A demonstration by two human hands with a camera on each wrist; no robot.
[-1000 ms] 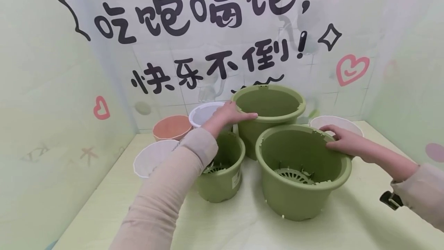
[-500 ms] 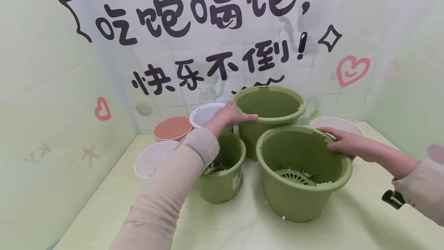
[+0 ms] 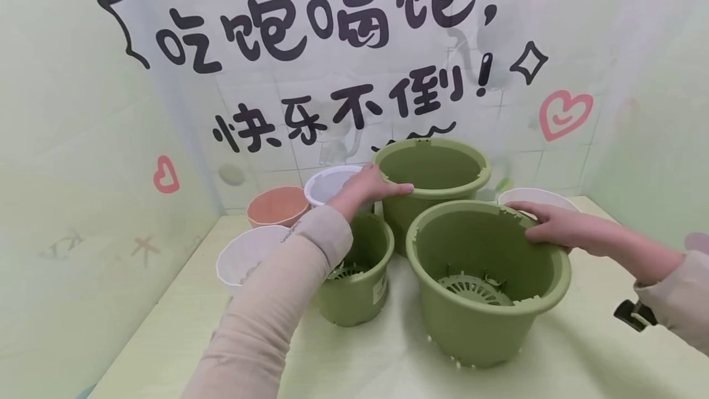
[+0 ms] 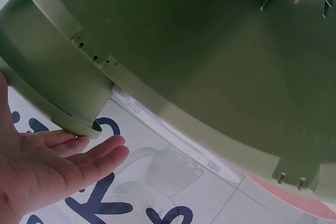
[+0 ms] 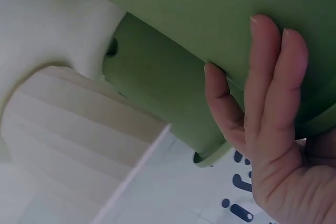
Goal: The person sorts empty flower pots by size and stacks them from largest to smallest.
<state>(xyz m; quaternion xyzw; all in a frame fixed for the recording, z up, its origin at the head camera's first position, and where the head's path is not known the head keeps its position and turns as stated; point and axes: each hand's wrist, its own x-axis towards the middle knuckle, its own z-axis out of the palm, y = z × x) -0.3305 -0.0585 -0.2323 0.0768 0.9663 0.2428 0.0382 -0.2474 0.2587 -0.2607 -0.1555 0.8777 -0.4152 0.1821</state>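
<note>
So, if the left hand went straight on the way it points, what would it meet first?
Most likely the back green pot: the left hand is right at it, thumb on the rim. How near the other fingers are to its wall is hard to judge.

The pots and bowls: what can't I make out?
Head view: right side of the leftmost white faceted bowl, behind the beige left sleeve.
Head view: any print on the pale label of the small round green plastic pot, too small.
Head view: floor of the rearmost large round green plastic pot, behind its near wall.
</note>
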